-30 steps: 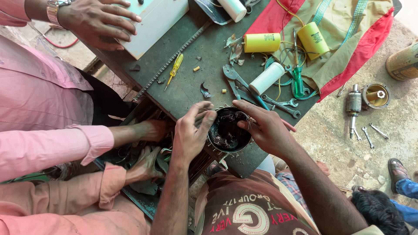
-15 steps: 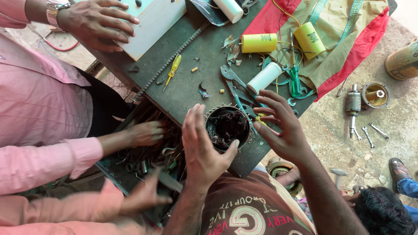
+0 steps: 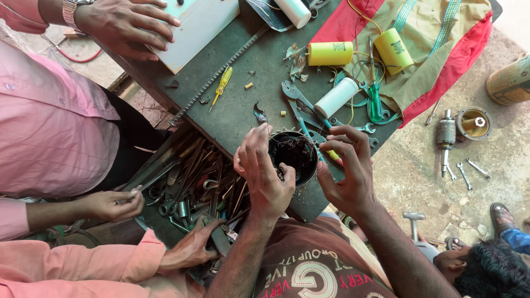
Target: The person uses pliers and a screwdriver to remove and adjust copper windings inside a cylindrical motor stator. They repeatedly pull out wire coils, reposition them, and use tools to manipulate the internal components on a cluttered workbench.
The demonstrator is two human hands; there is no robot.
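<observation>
So we've got our left hand point(image 3: 264, 175) wrapped around the near-left side of a round black motor housing point(image 3: 293, 157), fingers curled over its rim at about 9 o'clock, thumb down at the 7 o'clock edge. That's a proper closed hold on it. The housing sits at the near edge of the dark green workbench point(image 3: 248, 105), open end facing up, with a tangle of dark copper windings showing inside.

Our right hand point(image 3: 346, 171) is at the housing's 3 o'clock, fingers bent and touching the rim, with the fingertips pinched lightly on something small and yellowish. We can't tell what that bit is.

At 12 o'clock from the housing there's a pair of blue-handled pliers point(image 3: 298, 107), with a white cylinder point(image 3: 337, 97) just beside them. Further up toward 1 o'clock are two yellow capacitors point(image 3: 330, 53) on a red and tan cloth point(image 3: 441, 49). A yellow screwdriver point(image 3: 223, 84) lies at 11 o'clock.

Over at 9 o'clock is a drawer of tools point(image 3: 187, 182), and two other hands in pink sleeves point(image 3: 107, 205) are digging in it.
</observation>
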